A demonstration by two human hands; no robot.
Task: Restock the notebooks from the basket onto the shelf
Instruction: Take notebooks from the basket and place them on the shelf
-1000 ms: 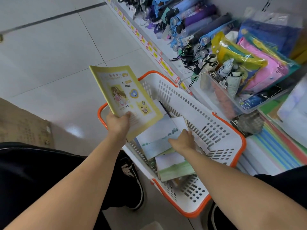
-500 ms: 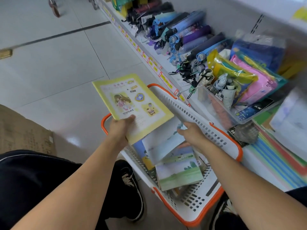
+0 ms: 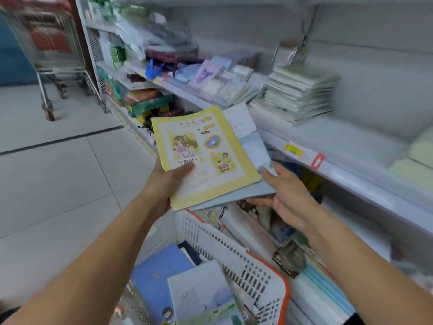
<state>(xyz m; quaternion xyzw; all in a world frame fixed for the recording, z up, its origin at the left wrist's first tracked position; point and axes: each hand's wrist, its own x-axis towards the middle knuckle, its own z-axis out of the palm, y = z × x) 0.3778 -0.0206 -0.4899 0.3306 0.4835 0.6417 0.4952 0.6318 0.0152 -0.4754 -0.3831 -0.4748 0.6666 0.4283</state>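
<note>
My left hand (image 3: 167, 181) grips a yellow notebook (image 3: 206, 158) with cartoon pictures by its near corner, thumb on the cover. Under it lies a pale blue and white notebook (image 3: 254, 148), which my right hand (image 3: 284, 195) holds at its near right edge, thumb on top and fingers beneath. Both notebooks hang in front of the white shelf (image 3: 339, 146). Below stands the white basket (image 3: 236, 252) with an orange rim, holding a blue notebook (image 3: 159, 273) and a white and green one (image 3: 201, 299). A stack of notebooks (image 3: 297, 92) sits on the shelf.
Packs of stationery (image 3: 218, 78) line the shelf to the left of the stack. A yellow price tag (image 3: 293, 150) and a red tag (image 3: 317, 160) sit on the shelf edge. A metal shopping trolley (image 3: 49, 50) stands on the tiled floor at far left. Coloured folders (image 3: 321, 280) fill the bottom shelf.
My right hand lifted the pale blue notebook out of the basket and brought it under the yellow one. Both hands rose toward the shelf, and the view tilted up.
</note>
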